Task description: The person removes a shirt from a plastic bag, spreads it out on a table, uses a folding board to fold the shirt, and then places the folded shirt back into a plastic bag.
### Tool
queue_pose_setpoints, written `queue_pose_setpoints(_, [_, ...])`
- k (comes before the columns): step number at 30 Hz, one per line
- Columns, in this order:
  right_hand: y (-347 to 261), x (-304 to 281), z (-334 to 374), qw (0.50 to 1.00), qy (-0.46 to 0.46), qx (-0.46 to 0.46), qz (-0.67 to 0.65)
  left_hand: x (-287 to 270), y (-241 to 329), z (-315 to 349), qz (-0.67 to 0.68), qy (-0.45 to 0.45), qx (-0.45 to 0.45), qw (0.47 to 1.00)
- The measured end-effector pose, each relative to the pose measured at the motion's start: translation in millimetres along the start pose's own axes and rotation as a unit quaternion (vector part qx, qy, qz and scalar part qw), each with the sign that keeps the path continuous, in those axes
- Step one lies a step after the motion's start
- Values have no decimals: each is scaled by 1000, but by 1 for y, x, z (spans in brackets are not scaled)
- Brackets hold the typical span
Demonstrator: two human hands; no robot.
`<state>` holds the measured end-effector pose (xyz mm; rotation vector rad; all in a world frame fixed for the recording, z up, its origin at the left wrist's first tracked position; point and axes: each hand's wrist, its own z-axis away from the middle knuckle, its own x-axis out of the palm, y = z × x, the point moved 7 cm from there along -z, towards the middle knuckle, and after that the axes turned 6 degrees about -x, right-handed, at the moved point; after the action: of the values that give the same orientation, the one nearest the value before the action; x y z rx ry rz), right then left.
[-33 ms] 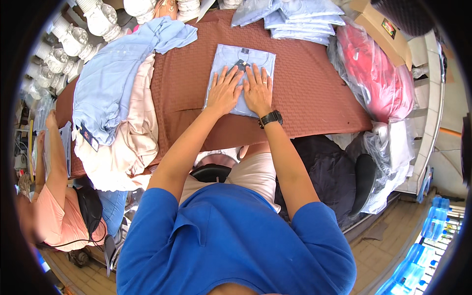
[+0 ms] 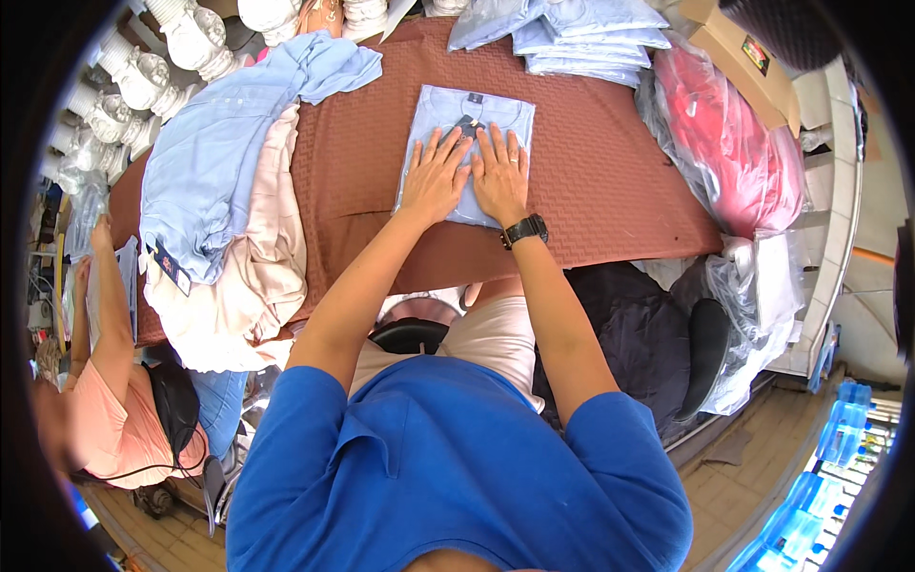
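Note:
A folded light-blue shirt (image 2: 505, 112), in what looks like a clear plastic bag, lies flat on the brown cloth-covered table (image 2: 591, 181) in front of me. A dark tag (image 2: 469, 126) shows near its collar. My left hand (image 2: 436, 181) rests on the left half of the shirt, palm down with fingers stretched out. Beside it my right hand (image 2: 500, 176) lies flat on the right half, fingers stretched toward the collar. A black watch is on my right wrist. Neither hand grips anything.
Loose light-blue shirts (image 2: 195, 157) and cream garments (image 2: 276, 229) drape over the table's left side. Bagged blue shirts (image 2: 581, 48) are stacked at the back. A clear bag of red items (image 2: 729, 143) and a cardboard box (image 2: 734, 57) stand right. At left sits another person (image 2: 119, 419), arms raised.

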<state>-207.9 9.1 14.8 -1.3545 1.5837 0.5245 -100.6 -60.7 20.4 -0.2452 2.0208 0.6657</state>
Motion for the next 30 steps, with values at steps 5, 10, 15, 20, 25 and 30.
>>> queue_pose_setpoints(5, [0,-1,2,1000,-16,12,-2,-4,2,0,4,-1,-8,1000])
queue_pose_setpoints(10, [1,1,-1,999,-42,20,-23,4,-6,-2,17,-31,-18,999])
queue_pose_setpoints(15, [21,-25,-58,998,45,34,-21,-11,-37,-70,68,-31,-53,996])
queue_pose_setpoints(20, [36,18,-58,998,-4,63,21,27,-49,-81,2,-55,-59,997])
queue_pose_setpoints(25, [39,20,-52,997,-12,72,12,36,-48,-71,-23,-56,-66,996])
queue_pose_setpoints(30, [36,17,-52,997,-18,71,0,36,-50,-71,-20,-57,-61,996])
